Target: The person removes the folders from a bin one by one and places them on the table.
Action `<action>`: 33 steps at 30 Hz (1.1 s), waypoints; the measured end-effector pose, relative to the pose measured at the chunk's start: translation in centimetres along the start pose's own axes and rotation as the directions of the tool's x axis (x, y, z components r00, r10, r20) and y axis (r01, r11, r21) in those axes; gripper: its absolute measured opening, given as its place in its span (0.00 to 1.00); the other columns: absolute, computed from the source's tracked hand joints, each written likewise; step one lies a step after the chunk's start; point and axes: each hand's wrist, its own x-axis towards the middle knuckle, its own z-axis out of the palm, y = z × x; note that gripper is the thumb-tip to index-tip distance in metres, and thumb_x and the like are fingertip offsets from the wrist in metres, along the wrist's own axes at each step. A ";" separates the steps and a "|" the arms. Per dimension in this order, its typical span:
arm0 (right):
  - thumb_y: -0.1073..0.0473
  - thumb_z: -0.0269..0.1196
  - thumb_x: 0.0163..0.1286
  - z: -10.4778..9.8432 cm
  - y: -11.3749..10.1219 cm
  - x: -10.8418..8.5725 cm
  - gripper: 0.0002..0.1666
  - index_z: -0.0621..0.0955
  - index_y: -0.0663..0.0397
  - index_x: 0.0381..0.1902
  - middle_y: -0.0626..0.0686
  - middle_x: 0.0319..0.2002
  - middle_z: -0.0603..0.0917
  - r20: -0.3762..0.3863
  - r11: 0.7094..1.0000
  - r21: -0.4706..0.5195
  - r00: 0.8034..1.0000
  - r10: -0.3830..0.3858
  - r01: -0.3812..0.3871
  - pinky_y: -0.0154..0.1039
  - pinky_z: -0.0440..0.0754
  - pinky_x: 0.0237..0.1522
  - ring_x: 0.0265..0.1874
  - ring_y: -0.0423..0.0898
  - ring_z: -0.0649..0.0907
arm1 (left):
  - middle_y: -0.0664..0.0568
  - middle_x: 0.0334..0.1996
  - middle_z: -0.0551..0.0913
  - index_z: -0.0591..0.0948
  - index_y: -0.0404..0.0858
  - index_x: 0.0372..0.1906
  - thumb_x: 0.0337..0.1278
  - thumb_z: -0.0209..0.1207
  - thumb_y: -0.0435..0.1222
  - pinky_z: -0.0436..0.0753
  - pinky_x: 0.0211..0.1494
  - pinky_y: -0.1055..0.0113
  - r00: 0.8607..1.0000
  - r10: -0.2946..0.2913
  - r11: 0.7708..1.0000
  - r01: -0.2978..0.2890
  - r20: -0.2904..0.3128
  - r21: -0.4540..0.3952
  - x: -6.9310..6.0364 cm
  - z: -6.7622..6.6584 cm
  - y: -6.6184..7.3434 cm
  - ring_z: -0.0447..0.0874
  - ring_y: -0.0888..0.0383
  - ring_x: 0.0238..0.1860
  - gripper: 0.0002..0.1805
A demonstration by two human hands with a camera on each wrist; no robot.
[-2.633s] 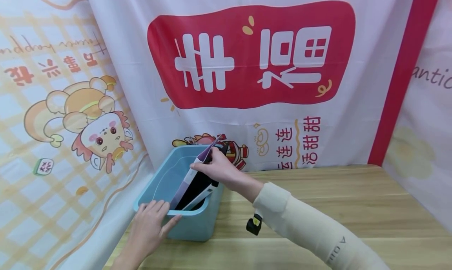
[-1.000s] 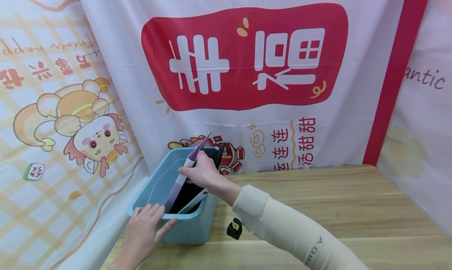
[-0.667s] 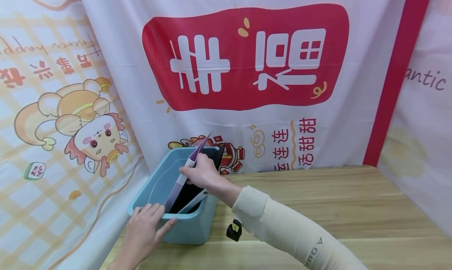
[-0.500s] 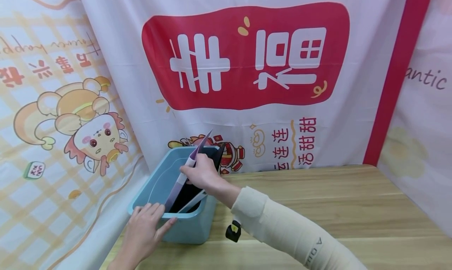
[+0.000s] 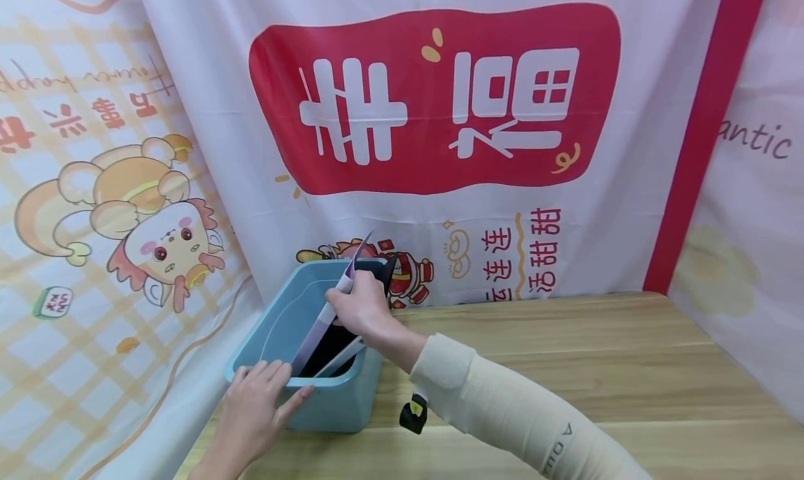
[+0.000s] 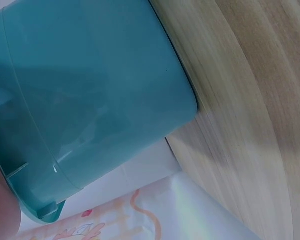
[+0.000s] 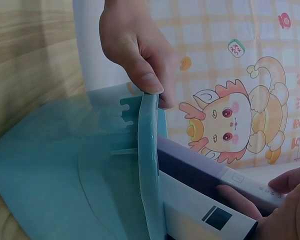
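Observation:
A light blue plastic tub stands on the table. My left hand grips its near rim, fingers over the edge and thumb along the outside; the right wrist view shows this left hand too. With my right hand I pinch the spine of a thin purple-and-white book, which leans inside the tub with its upper end above the far rim. Beside it is a white-edged book, its spine marked with a dark square in the right wrist view. Black surfaces fill the space between them. The tub's bottom is hidden.
The wooden table extends to the right of the tub. Printed cloths hang behind and at both sides, the left cloth close to the tub. A small black device hangs below my right cuff.
The head view has shifted slightly. My right hand and the purple-and-white book have moved a little to the left within the tub. My left hand keeps its place on the rim.

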 end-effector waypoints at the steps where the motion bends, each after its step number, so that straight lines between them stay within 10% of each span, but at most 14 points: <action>1: 0.62 0.64 0.72 0.0 0.0 0.0 0.09 0.79 0.59 0.48 0.58 0.42 0.85 -0.010 1.000 0.003 1.000 0.004 -0.004 0.42 0.88 0.35 0.34 0.47 0.89 | 0.66 0.24 0.60 0.66 0.50 0.27 0.61 0.66 0.56 0.64 0.37 0.60 1.000 0.000 1.000 0.000 -0.001 0.001 0.0 0.0 0.0 0.57 0.65 0.25 0.23; 33: 0.66 0.62 0.71 -3.1 0.5 -0.4 0.23 0.76 0.62 0.62 0.63 0.53 0.83 -0.056 0.975 0.217 0.997 -0.046 0.057 0.42 0.88 0.39 0.49 0.56 0.87 | 0.65 0.25 0.60 0.64 0.50 0.27 0.62 0.65 0.57 0.64 0.37 0.59 0.999 0.021 1.000 -0.021 -0.031 -0.006 0.1 0.0 0.1 0.57 0.65 0.26 0.24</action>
